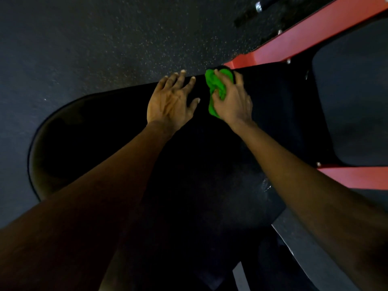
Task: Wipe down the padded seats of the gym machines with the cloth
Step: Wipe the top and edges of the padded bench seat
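Observation:
A black padded seat (94, 127) fills the middle of the view, with a rounded end at the left. My right hand (233, 101) grips a bunched green cloth (215, 89) and presses it on the seat near its far edge. Just left of it, my left hand (170, 101) rests flat on the pad with straight, spread fingers reaching the far edge. The two hands are a short gap apart.
A red metal frame beam (304, 36) runs from the seat's far edge up to the right, and another red bar (357, 177) sticks out at the right. Dark speckled rubber floor (105, 38) lies beyond the seat. A black bar with a chrome end (260, 6) lies at the top.

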A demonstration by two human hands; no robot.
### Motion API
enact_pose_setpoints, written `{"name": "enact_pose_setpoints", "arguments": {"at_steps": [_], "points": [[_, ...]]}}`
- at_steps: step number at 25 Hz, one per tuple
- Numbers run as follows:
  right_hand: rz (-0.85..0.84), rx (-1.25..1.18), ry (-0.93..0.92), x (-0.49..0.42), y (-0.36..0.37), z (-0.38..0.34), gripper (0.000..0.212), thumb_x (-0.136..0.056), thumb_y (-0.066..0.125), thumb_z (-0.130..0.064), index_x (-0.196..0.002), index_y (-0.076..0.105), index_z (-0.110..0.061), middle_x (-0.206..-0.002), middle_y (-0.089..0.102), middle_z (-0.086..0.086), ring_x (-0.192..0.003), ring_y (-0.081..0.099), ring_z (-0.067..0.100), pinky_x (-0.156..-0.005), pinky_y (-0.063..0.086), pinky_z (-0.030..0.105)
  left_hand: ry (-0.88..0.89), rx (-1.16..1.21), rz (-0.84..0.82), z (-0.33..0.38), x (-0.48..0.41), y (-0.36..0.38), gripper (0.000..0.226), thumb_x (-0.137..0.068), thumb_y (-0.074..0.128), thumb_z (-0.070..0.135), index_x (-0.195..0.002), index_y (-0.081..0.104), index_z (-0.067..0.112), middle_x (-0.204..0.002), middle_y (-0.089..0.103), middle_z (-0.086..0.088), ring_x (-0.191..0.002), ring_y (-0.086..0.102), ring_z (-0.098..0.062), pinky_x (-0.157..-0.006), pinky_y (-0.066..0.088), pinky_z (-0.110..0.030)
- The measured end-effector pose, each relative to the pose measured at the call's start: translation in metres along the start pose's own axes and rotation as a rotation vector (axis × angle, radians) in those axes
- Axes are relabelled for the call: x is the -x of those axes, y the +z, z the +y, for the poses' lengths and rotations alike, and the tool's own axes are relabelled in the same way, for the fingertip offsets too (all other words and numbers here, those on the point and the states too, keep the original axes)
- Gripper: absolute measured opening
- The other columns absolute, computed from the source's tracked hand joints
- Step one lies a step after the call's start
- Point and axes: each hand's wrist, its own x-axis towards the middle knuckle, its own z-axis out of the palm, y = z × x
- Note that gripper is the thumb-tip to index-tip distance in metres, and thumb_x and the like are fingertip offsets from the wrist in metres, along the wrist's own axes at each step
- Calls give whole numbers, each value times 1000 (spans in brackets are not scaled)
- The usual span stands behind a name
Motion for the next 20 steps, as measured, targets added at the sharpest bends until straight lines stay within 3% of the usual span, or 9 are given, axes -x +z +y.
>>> {"name": "enact_pose_setpoints", "arguments": {"at_steps": [4,8,10,16,20], "points": [[38,-67,181,-21,2,-17,55,-93,62,-34,-145,47,-41,-154,35,1,-123,56,30,-95,47,39,-4,10,-19,0,-1,-1,62,-101,34,53,-155,32,21,-162,28,-11,-148,28,-27,-121,18,-41],[14,-49,-23,19,8,-21,58,-91,62,-30,-146,46,-40,-156,32,1,-130,51,26,-96,48,39,-9,20,-47,1,-2,-2,63,-101,31,53,-156,30,23,-163,25,-11,-149,25,-27,-121,14,-41],[14,-19,-30,8,3,-8,57,-92,59,-30,-147,46,-41,-156,33,1,-127,53,28,-93,49,41,-11,33,-44,0,-1,-2,63,-101,32,53,-156,30,23,-163,25,-10,-150,24,-26,-122,14,-41],[35,-62,303,-46,-10,12,55,-94,63,-33,-146,47,-38,-151,36,2,-122,57,27,-97,45,37,-14,52,-43,1,-1,-1,62,-102,30,53,-156,29,23,-164,23,-9,-151,22,-26,-123,14,-40],[-1,-54,128,2,-1,-7,59,-92,62,-30,-147,45,-41,-156,32,1,-124,56,30,-95,48,40,-25,53,-62,0,-3,0,62,-102,30,55,-156,29,25,-165,21,-8,-151,22,-25,-123,13,-40]]}}
